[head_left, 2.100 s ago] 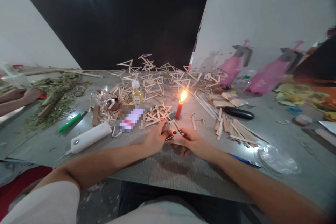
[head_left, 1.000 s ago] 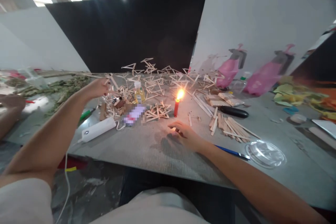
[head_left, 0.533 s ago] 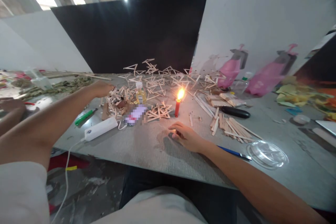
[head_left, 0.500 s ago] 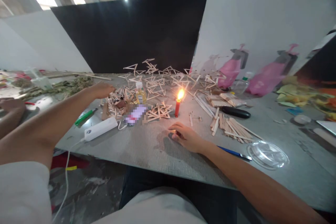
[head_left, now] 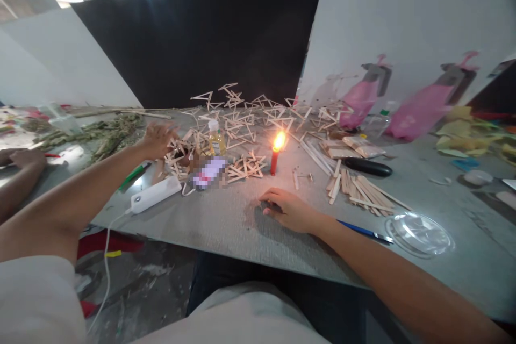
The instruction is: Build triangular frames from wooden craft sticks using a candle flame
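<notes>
My left hand (head_left: 156, 141) reaches out over the left end of a heap of short wooden sticks (head_left: 177, 158). Its fingers look spread apart, slightly blurred, with nothing visible in them. On the grey table my right hand (head_left: 287, 208) rests loosely curved, a gap showing between thumb and fingers, and it holds nothing. Just beyond it a red candle (head_left: 274, 163) stands upright, burning. Angular shapes made of joined sticks (head_left: 242, 123) spread behind. A small bottle of yellowish liquid (head_left: 217, 142) stands by the heap, and a phone (head_left: 210, 172) with a blurred screen leans near it.
A white power bank (head_left: 156, 195) with a cable and a green-handled tool (head_left: 135, 174) lie at left. At right are flat wooden sticks (head_left: 368, 193), a black-handled object (head_left: 367, 167), a blue cutter (head_left: 365, 230), a clear round lid (head_left: 420, 234) and pink spray bottles (head_left: 421, 110). Another person's hand (head_left: 28, 160) is far left.
My left hand has shifted slightly and its fingers have spread over the stick heap. My right hand stays in place. The view has tilted slightly.
</notes>
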`<state>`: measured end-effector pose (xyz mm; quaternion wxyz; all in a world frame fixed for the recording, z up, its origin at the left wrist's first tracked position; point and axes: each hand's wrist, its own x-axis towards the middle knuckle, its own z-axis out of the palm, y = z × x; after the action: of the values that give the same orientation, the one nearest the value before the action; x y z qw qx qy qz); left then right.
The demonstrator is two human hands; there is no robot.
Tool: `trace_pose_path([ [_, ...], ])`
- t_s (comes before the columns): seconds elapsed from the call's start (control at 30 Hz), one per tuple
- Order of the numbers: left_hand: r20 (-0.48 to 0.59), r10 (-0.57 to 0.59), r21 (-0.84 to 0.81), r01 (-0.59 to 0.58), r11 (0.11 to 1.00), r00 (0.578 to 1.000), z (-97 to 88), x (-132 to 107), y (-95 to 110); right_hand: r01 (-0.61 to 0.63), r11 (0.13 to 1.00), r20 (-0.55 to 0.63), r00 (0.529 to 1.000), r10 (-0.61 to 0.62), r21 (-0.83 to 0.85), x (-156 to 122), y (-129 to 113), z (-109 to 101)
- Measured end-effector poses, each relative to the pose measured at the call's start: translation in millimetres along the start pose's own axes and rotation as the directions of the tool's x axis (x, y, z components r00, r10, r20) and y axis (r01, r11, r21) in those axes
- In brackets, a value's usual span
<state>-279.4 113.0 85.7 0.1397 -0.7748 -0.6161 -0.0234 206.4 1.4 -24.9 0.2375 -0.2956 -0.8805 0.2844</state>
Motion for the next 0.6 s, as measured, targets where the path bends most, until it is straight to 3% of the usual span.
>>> trace_pose_path([
  [0.23,-0.078,-0.259,-0.081,0.253,0.964,0.963,-27.8,-15.8,-8.3,0.005,1.000,0.014,1.000,-0.005,-0.017,0.6,-2.0,-2.0],
  [0.37,-0.088,-0.366,-0.147,0.352,0.925,0.926,-44.2,-28.1,1.4,0.015,1.000,0.012,1.000,-0.015,-0.019,1.8,1.8,-0.9],
  [0.5,-0.137,-0.342,-0.204,0.312,0.928,0.930,-59.0,-38.7,29.8,0.009,0.999,0.006,1.000,-0.008,-0.030,3.7,6.1,1.5],
  [0.6,-0.131,-0.243,-0.232,0.209,0.950,0.961,-54.1,-41.8,63.0,-0.015,0.999,-0.033,0.999,0.014,-0.035,4.1,6.5,2.7],
])
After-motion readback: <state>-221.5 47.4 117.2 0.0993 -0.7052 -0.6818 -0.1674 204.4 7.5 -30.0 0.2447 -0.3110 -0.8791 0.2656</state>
